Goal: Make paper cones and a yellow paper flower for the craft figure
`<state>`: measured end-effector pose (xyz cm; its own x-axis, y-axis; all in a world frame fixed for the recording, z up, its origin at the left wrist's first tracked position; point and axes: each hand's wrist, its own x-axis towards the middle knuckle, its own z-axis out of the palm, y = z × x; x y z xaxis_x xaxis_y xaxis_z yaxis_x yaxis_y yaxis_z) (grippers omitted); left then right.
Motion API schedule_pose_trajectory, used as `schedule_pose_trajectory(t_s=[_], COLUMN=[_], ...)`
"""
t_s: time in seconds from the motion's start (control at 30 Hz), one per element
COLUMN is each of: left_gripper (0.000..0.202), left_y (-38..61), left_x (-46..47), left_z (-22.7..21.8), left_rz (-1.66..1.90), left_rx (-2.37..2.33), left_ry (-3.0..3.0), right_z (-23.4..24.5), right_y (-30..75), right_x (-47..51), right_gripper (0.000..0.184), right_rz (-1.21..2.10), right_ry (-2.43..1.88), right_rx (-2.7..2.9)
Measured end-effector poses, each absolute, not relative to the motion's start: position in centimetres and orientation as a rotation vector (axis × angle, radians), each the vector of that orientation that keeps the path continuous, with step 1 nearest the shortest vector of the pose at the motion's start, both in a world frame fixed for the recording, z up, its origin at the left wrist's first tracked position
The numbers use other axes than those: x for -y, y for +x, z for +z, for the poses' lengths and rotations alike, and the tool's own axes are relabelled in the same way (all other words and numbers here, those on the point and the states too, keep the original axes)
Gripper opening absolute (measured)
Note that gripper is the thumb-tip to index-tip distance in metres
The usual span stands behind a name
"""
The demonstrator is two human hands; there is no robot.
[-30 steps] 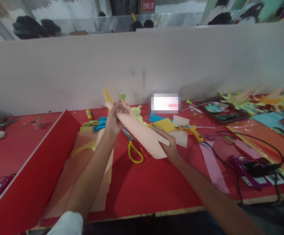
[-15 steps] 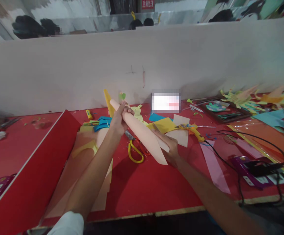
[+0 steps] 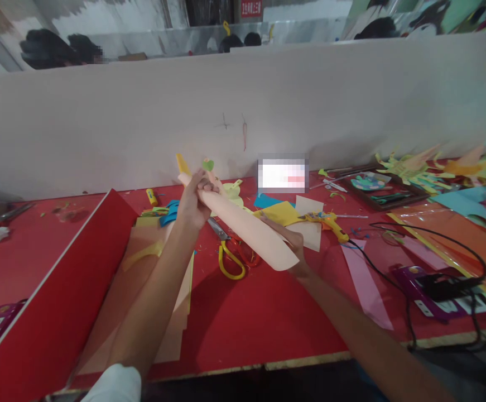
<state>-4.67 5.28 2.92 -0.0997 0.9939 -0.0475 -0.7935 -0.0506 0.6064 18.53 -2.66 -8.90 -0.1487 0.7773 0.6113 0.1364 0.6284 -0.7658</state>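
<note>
A peach paper sheet rolled into a long cone is held above the red table. My left hand is wrapped round the cone's narrow far end. My right hand grips the wide near end from behind and is partly hidden by the paper. Yellow-handled scissors lie on the table just under the cone.
Peach and yellow sheets lie left of my arms beside a raised red board. A yellow glue gun, black cable, pink strip and coloured paper scraps fill the right side. A white partition stands behind.
The cone has turned a little in my hands and its wide end now curls further over my right hand. Both hands stay at nearly the same place.
</note>
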Motion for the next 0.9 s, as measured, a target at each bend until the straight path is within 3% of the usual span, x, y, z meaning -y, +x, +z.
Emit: schedule_pose_trajectory(t_s=[0.3,0.57,0.9], left_gripper=[0.024,0.026,0.033], left_y=[-5.0,-3.1,-1.8], left_x=[-5.0,-4.9,-4.8], left_z=[3.3,1.8,0.9], left_rz=[1.575,1.542,1.588], left_rx=[-0.594,-0.592,-0.677], left_ry=[0.491,0.542,0.511], right_z=[-9.2,-9.5,-8.9], right_y=[18.5,18.5,19.0], right_x=[2.5,1.7,2.5], right_gripper=[0.046,0.036,0.049], right_rz=[0.71,0.541,0.424], right_ry=[-0.764,-0.933,-0.815], right_rx=[1.629,1.553,1.733])
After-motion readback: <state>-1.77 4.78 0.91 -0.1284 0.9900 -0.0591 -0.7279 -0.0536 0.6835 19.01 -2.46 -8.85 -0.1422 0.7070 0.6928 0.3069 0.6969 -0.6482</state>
